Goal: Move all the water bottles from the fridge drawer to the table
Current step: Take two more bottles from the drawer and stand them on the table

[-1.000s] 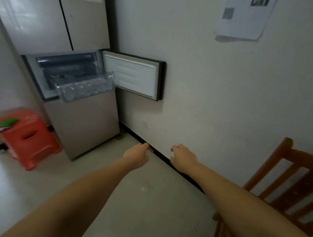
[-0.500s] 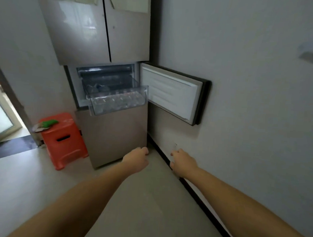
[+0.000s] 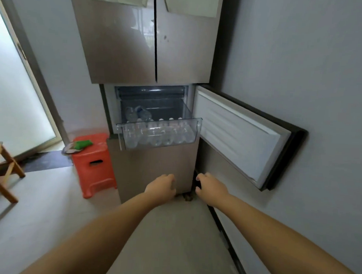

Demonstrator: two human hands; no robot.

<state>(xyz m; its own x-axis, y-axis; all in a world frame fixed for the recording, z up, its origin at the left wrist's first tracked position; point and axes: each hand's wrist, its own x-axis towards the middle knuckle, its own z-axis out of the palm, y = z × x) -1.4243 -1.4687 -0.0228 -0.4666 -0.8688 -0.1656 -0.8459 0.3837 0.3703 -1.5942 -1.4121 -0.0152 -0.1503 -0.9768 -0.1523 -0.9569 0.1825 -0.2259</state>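
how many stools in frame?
2: an orange stool left of the fridge, and a wooden stool at the left edge, partly cut off. More may lie outside the frame.

Two bare forearms enter from the bottom of the frame, one from the lower left and one from the lower right. No sleeve shows on either; both are uncovered from the frame edge to the wrist. The left hand (image 3: 161,187) and the right hand (image 3: 210,188), near the centre of the frame, are ungloved, with no ring, watch or bracelet visible.
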